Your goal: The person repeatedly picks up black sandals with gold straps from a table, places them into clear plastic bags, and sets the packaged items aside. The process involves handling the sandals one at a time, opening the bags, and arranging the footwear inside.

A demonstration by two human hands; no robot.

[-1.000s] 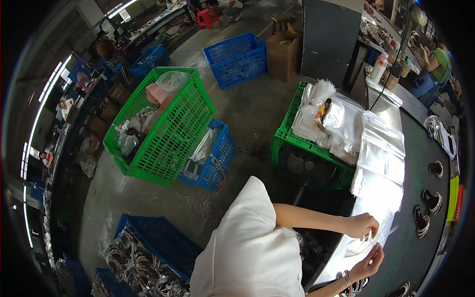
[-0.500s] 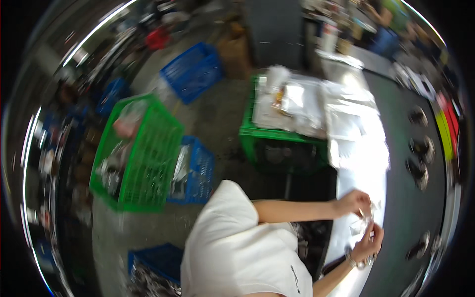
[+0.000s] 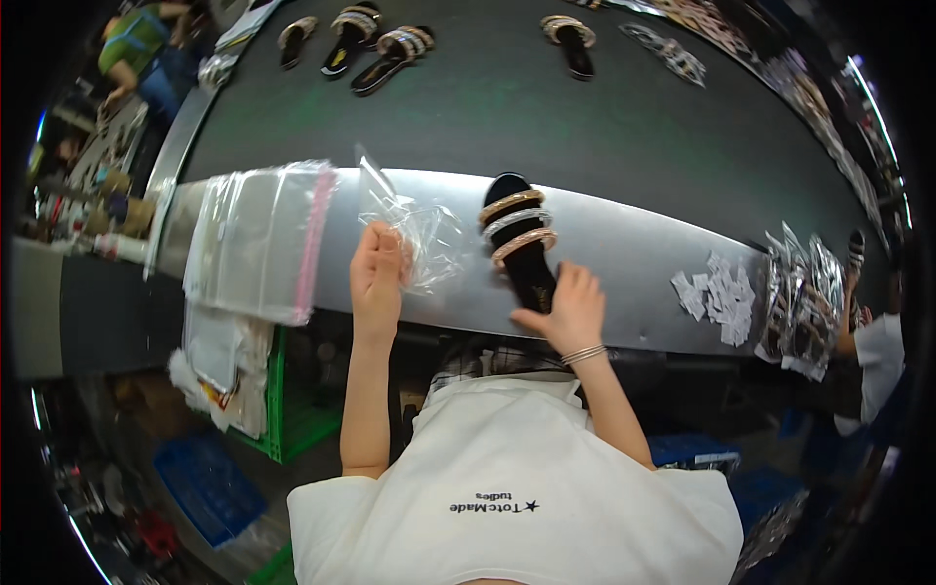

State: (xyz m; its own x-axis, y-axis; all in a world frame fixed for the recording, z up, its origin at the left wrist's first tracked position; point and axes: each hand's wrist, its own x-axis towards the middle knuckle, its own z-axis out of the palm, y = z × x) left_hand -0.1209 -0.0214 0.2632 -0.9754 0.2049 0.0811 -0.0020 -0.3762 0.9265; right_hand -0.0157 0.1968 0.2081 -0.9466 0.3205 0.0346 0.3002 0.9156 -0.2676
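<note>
My left hand (image 3: 377, 263) is closed around a crumpled clear plastic bag (image 3: 429, 239), held up over the metal ledge. To its right a black slide sandal (image 3: 531, 258) with gold and silver braided straps lies along the ledge, toe pointing away from me. My right hand (image 3: 577, 310) grips its heel end, thumb on the left side and fingers on the right. A stack of flat clear bags with a pink edge strip (image 3: 312, 239) lies left of my left hand. Small white paper slips (image 3: 726, 302) are scattered right of my right hand.
Beyond the metal ledge (image 3: 634, 234) runs a dark belt (image 3: 468, 107) with several more sandals (image 3: 351, 39) on it. Bagged sandals (image 3: 804, 302) are piled at the ledge's right end, near another person's arm (image 3: 846, 312). A green crate (image 3: 278, 409) stands below left.
My view has swung round to face the belt. Both hands were together on a bit of clear plastic; now they are apart, the left with the bag, the right on the sandal.
</note>
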